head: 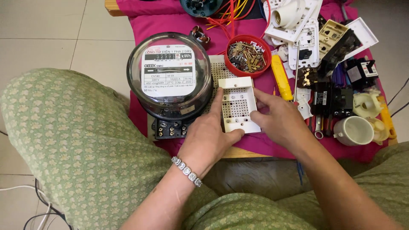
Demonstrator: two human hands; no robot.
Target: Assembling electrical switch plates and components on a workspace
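A white rectangular plastic frame [237, 104] lies on a white perforated board [220, 68] on the pink cloth. My left hand [208, 136], with a beaded bracelet on its wrist, grips the frame's left and lower edge, index finger pointing up along the side. My right hand [281, 119] presses on the frame's right edge with its fingertips. A round electricity meter [170, 76] with a clear dome and black terminal block stands on the board just left of the frame.
A red bowl [248, 54] of metal screws sits behind the frame. A yellow-handled screwdriver [281, 76], white sockets, switch plates, black breakers and a white cup [353, 130] crowd the right side. Red and yellow wires lie at the back. My green-patterned knees flank the low table.
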